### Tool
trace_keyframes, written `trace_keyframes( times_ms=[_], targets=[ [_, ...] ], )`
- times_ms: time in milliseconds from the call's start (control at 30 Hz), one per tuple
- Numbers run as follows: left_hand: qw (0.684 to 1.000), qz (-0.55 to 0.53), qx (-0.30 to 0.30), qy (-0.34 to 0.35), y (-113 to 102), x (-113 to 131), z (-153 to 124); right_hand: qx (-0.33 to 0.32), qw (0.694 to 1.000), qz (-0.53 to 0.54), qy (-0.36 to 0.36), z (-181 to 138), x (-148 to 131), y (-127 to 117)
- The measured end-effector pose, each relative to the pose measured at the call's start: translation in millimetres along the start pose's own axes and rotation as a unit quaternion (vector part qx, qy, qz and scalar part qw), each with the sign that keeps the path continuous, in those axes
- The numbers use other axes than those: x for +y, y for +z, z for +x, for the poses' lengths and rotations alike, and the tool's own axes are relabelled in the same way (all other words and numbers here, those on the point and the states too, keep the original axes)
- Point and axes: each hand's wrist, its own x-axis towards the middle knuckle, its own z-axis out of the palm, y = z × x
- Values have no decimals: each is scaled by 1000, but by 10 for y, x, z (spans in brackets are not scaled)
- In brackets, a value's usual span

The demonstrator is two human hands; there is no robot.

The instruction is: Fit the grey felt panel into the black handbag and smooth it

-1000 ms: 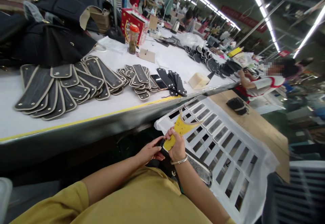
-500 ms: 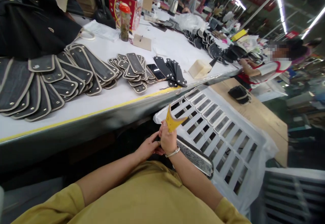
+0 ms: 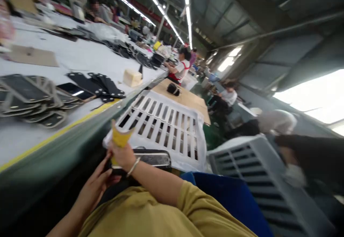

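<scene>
My right hand (image 3: 124, 156), with a bracelet at the wrist, is closed around a yellow tool (image 3: 120, 139). The tool's upper end is cut in a hollow curve with two points, and a bit of yellow shows below my fist. Against it, my left hand (image 3: 100, 179) has its thumb and fingers curled at a dark edge that I cannot make out. Just beyond my right wrist lies a long black piece with a grey face and pale border (image 3: 154, 158). Whether it runs into my left hand is hidden.
A white slatted rack (image 3: 161, 133) stands ahead, a cardboard sheet (image 3: 188, 99) behind it. On the left table lie black pale-edged pieces (image 3: 27, 90), a phone (image 3: 76, 91) and a cream block (image 3: 132, 77). A blue bin (image 3: 228, 194) and grey slatted crate (image 3: 258, 151) are right; co-workers sit beyond.
My view has swung right, bringing the blue bin, the windows and more people into sight. My right hand still grips the yellow tool, with my left hand close by it.
</scene>
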Motion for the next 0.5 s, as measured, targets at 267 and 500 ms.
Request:
trace_keyframes(
  times_ms=[267,500],
  targets=[
    [991,-47,-128,12,106,63,70,-63,986,149,46,24,30,-282],
    [989,-50,-139,17,96,73,101,-162,983,82,18,-133,97,-131]
  ],
)
